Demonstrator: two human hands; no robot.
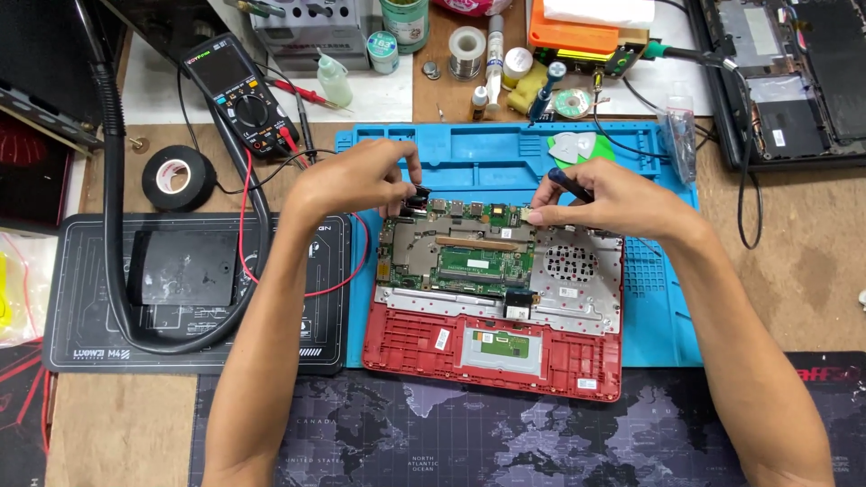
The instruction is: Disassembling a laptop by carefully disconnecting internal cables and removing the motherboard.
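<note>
Head view of an opened laptop under repair. The left hand [361, 180] pinches a small black part [418, 195] between thumb and fingertips at the upper left corner of the laptop's circuit board [469, 252]; its grip is closed on that part. The right hand [600, 194] is clenched around a dark-handled screwdriver [568, 183], the handle lying across the fingers and angled up to the left, while the fingertips press near the board's upper right edge; the tool's tip is hidden by the fingers. The board, green with a copper heat pipe [478, 243] across it, sits in the rear half of a red laptop base [415, 347], whose front half shows the underside of the touchpad [502, 347]. The base rests on a blue repair mat [658, 316], its front edge overlapping a dark world-map mat [451, 442] on the worktop. Left of the blue mat lies a black pad [81, 298] crossed by a thick black hose [113, 225]. Behind it sit a roll of black tape [179, 177] and a multimeter [236, 95] with red and black leads. Bottles, a solder reel [466, 45] and an orange box [577, 32] stand along the back; a second opened laptop [794, 81] lies at the far right.
</note>
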